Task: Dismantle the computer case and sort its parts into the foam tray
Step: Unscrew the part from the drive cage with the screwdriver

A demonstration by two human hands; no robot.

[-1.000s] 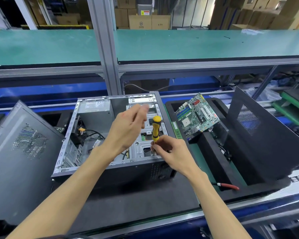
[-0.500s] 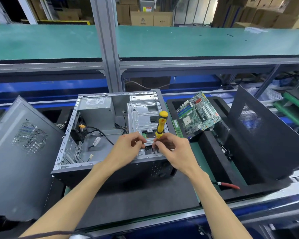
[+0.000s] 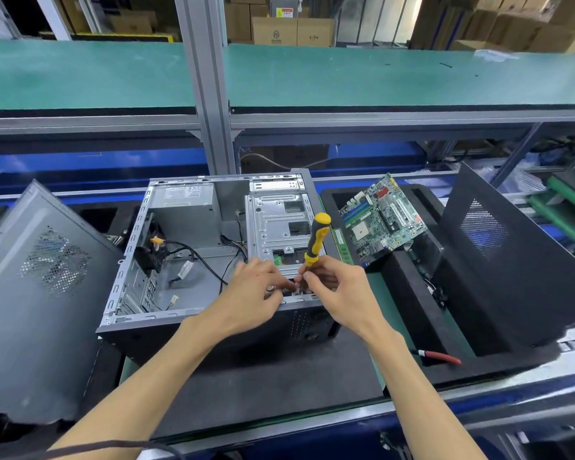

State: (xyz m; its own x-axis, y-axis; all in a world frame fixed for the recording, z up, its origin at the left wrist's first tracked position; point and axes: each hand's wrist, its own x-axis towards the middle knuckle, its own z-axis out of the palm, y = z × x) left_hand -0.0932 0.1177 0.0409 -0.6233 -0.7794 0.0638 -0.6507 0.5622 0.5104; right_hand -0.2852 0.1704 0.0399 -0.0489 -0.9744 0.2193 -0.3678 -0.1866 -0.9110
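Two hands meet over the near right corner of the open computer case (image 3: 193, 260), which lies on its side on the table (image 3: 279, 393) with its open face turned up toward us. We see its long axis running left to right, the power supply (image 3: 183, 210) in the far left corner and the metal drive cage (image 3: 279, 224) at the right end. Our right hand (image 3: 336, 290) has its fingers curled round the lower part of a yellow-and-black screwdriver (image 3: 316, 239). The screwdriver stands nearly upright, handle top leaning a little away from us and to the right, its tip hidden between our fingers down at the cage's near edge. Our left hand (image 3: 253, 293) sits just beside the right one, fingers bent and pinching toward the same spot; what it pinches is too small and too covered for us to tell. Loose black cables (image 3: 200, 257) trail across the case floor to the left of our hands.

Just right of the case lies the black foam tray (image 3: 409, 313). A green motherboard (image 3: 382, 217) rests tilted in its far compartment, near edge raised, and a green memory stick (image 3: 342, 249) lies along the tray's left edge, its length running away from us. A dark side panel (image 3: 512, 260) with a vent grille leans in the tray's right part. A red-handled tool (image 3: 440, 356) lies at the tray's near edge. A grey side panel (image 3: 37, 293) leans at the far left
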